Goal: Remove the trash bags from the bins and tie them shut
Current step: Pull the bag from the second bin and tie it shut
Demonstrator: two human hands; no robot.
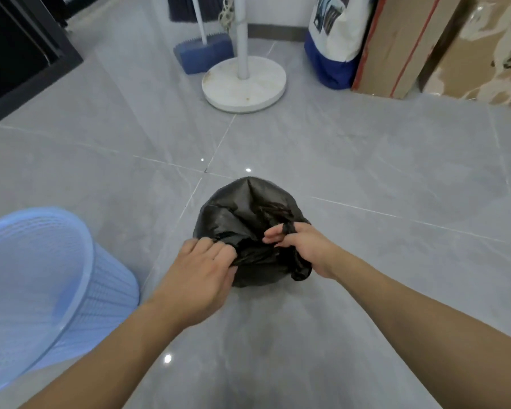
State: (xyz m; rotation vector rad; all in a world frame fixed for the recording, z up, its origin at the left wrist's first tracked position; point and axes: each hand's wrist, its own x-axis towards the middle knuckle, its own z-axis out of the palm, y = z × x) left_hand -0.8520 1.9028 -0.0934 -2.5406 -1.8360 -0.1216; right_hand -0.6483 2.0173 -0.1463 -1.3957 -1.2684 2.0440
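even, diffuse overhead light is filling the scene. small glare spots are glinting on the glossy floor tiles [366,160]. wide-angle distortion is bending tile seams near edges. the blue bin [36,278] is blurring softly; shadows are staying faint.

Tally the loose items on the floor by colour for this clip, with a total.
Black: 1, trash bag
Light blue: 1, bin
Dark blue: 1, dustpan
White: 1, stand base
White and blue: 1, tote bag
Brown: 2, cardboard boxes
Total: 7

Home utility or storage corner: grey tiled floor [366,160], broom [202,53], white stand base [244,84], cardboard boxes [401,45], blue laundry-style bin [42,278]
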